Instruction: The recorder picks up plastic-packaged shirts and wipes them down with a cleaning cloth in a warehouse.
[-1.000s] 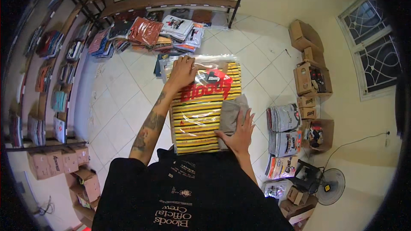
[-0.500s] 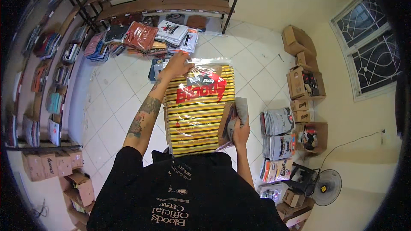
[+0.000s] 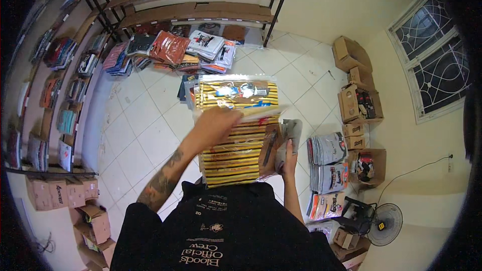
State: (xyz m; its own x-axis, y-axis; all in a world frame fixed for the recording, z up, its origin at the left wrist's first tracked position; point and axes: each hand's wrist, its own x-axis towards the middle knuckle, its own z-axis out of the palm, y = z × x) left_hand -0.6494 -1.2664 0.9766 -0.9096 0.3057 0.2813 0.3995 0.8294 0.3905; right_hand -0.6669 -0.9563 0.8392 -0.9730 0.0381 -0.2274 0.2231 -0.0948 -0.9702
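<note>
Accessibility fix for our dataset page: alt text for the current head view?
A person's left hand grips a bagged yellow-and-black striped garment, while the right hand holds a gray cloth beside it. Beyond, garment piles lie on a tiled floor near shelves.

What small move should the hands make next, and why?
Probably ease the top bagged striped shirt toward the body with the left hand: that hand grips its raised far edge, and another bagged striped shirt shows beyond it. The right hand seems occupied, holding the grey cloth.
</note>
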